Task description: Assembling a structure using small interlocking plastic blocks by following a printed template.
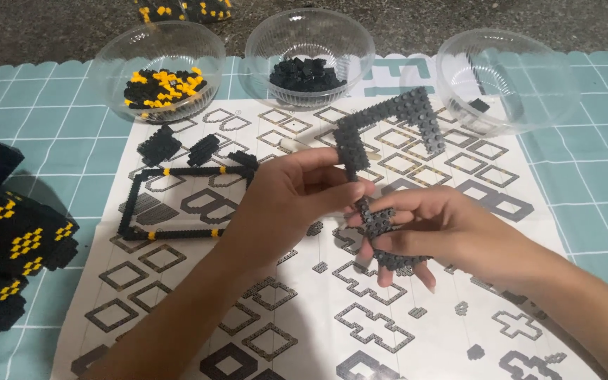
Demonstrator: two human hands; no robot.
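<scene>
My left hand (286, 200) grips a dark grey angular frame of small building bricks (395, 116), which rises up and to the right from my fingers. My right hand (427, 229) pinches the lower end of the same frame and holds a small cluster of grey bricks (378, 222) against it. Both hands meet over a large printed instruction sheet (318, 309). A flat rectangular black frame with yellow corners (177, 200) lies on the sheet left of my left hand.
Three clear plastic bowls stand at the back: one with black and yellow bricks (163, 84), one with black bricks (307, 74), one nearly bare (508, 77). Black-and-yellow built blocks (15, 239) sit at the left edge. A teal checked mat (585, 183) lies underneath.
</scene>
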